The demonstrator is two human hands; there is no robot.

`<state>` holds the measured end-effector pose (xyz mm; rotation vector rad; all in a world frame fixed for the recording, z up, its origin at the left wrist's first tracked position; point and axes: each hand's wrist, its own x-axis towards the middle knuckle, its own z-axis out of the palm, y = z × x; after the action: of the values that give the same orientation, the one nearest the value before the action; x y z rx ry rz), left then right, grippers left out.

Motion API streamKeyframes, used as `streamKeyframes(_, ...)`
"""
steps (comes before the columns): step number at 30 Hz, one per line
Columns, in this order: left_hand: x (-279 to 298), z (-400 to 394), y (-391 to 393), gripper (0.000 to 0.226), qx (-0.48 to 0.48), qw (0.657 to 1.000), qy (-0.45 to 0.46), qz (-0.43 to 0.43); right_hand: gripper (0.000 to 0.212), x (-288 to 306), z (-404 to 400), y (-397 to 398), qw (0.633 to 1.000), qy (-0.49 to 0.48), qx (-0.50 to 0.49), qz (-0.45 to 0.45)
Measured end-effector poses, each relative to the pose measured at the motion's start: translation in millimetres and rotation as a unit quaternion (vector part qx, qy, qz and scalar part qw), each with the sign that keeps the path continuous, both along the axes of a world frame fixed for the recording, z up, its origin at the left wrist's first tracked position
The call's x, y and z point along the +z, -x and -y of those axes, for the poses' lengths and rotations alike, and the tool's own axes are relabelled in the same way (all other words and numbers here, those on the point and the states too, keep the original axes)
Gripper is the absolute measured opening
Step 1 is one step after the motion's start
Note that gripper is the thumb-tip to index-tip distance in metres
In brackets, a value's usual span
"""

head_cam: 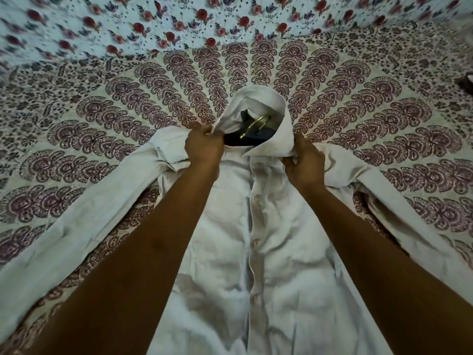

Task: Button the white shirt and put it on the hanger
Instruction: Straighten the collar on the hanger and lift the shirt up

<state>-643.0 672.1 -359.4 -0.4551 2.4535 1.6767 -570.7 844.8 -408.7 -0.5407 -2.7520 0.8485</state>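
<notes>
The white shirt (276, 226) lies front up on the bed, its placket buttoned down the middle and both sleeves spread out to the sides. A dark hanger (245, 138) with a gold metal hook (256, 125) sits inside the raised collar opening. My left hand (203, 147) grips the shirt fabric at the left side of the collar. On the other side, my right hand (304, 162) grips the cloth at the right shoulder, just below the collar point. Most of the hanger is hidden under the shirt.
A bedsheet (358, 103) printed with maroon fan motifs covers the bed under the shirt. Behind it lies a white cloth with red roses (179, 24). A dark object (467, 83) shows at the right edge.
</notes>
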Motion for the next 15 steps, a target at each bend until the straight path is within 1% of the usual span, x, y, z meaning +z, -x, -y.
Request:
streamKeyframes(1, -0.7, 5.2, 1.4, 0.017, 0.005, 1.000, -0.013, -0.006, 0.047, 0.3, -0.2, 0.8, 1.000, 0.001, -0.005, 0.000)
streamKeyframes(3, -2.9, 17.4, 0.0, 0.014, -0.020, 0.998, -0.056, -0.008, 0.049, -0.7, -1.4, 1.5, 1.000, 0.007, -0.013, 0.002)
streamKeyframes(4, -3.5, 23.8, -1.5, 0.012, -0.051, 0.994, -0.096, -0.003, 0.049, -0.9, -2.1, 2.2, 1.000, 0.008, -0.011, 0.005)
streamKeyframes(6, -2.7, 36.3, -3.2, 0.012, -0.123, 0.978, -0.165, 0.027, 0.048, -1.9, -4.5, 3.6, 1.000, 0.007, -0.009, 0.018)
streamKeyframes(8, -2.6, 48.8, -1.4, 0.013, -0.165, 0.957, -0.229, 0.068, 0.048, -2.2, -6.2, 5.6, 0.999, 0.001, -0.009, 0.037)
streamKeyframes(10, -6.0, 59.0, 4.8, 0.014, -0.150, 0.935, -0.301, 0.117, 0.050, -2.1, -6.3, 8.2, 0.999, -0.005, -0.011, 0.047)
streamKeyframes(12, -10.1, 64.4, 12.3, 0.016, -0.118, 0.920, -0.348, 0.139, 0.051, -2.6, -6.3, 11.4, 0.998, -0.010, -0.014, 0.052)
streamKeyframes(13, -11.1, 64.7, 14.0, 0.017, -0.108, 0.916, -0.362, 0.139, 0.051, -2.7, -6.5, 12.2, 0.999, -0.014, -0.016, 0.050)
streamKeyframes(14, -12.5, 63.9, 15.7, 0.016, -0.106, 0.918, -0.358, 0.131, 0.050, -2.6, -6.3, 12.6, 0.999, -0.015, -0.018, 0.045)
streamKeyframes(15, -14.8, 62.9, 17.8, 0.014, -0.111, 0.932, -0.326, 0.113, 0.050, -2.9, -5.6, 13.5, 0.999, -0.014, -0.020, 0.041)
